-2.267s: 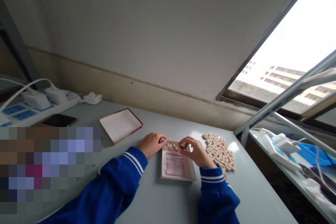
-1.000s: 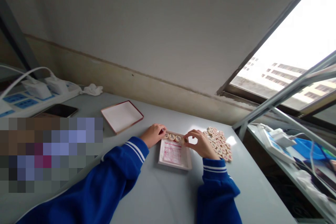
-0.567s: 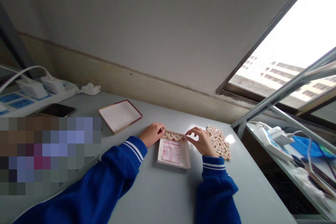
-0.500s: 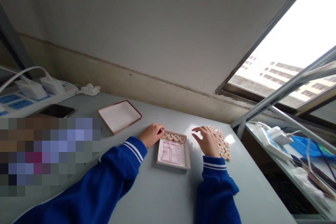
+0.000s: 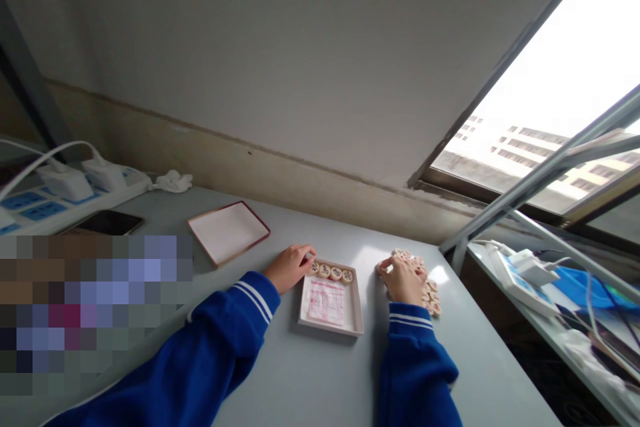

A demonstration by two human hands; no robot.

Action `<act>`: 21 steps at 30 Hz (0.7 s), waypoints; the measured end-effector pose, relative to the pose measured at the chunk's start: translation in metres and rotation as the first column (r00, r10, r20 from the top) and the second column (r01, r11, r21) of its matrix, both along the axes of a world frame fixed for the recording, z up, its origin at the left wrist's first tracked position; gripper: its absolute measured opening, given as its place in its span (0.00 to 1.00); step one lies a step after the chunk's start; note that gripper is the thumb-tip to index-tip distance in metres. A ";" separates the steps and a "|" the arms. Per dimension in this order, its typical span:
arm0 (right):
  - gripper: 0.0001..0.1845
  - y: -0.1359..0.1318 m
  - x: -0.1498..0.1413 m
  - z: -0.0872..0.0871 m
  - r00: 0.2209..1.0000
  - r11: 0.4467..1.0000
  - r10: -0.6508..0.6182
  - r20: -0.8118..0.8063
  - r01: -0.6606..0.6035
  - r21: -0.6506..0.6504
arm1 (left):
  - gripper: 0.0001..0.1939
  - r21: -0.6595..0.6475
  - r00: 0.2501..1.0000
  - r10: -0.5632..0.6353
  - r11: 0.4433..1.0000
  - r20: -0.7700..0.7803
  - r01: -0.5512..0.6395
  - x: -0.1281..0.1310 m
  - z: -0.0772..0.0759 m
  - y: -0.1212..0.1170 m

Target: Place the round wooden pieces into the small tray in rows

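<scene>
A shallow open box (image 5: 331, 329) lies on the desk, with a row of several round xiangqi pieces (image 5: 336, 273) along its far side. Folded paper with pink print (image 5: 326, 301) fills the near part. My left hand (image 5: 291, 268) is closed at the box's far left corner, its fingertips on the rim. To the right of the box, my right hand (image 5: 404, 280) reaches down to the group of loose xiangqi pieces (image 5: 431, 297) and covers part of it. Its thumb and fingers pinch a pale piece at the group's left edge, mostly hidden by the fingers.
An upturned box lid (image 5: 230, 232) lies at the back left of the grey desk (image 5: 300, 380). Farther left are a phone (image 5: 115, 221) and a power strip (image 5: 45, 203) with plugs. A metal frame bar (image 5: 500, 203) rises at the right corner, beside another desk.
My right hand has come down onto the loose pieces, and its fingers have closed from a spread pose. My left hand stays at the box corner. The view has tipped slightly upward.
</scene>
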State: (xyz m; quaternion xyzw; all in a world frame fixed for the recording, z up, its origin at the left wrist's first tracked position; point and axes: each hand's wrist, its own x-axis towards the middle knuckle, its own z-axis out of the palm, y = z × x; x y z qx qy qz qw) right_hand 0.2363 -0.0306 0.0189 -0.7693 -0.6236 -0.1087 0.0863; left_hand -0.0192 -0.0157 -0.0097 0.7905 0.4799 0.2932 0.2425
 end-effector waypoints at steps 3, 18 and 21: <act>0.03 -0.002 -0.008 0.008 0.947 0.983 0.180 -0.265 -0.182 0.018 | 0.14 -0.013 0.999 0.002 1.000 0.034 -0.001 -0.001 0.001 0.000; 0.09 -0.019 -0.096 -0.005 0.567 0.651 0.738 -0.366 -0.742 0.163 | 0.15 -0.024 1.000 -0.009 1.000 0.009 0.009 -0.002 0.001 0.000; 0.08 -0.019 -0.092 -0.001 0.598 0.660 0.722 -0.348 -0.746 0.088 | 0.15 -0.008 1.000 -0.017 1.000 -0.020 0.017 -0.002 0.002 0.000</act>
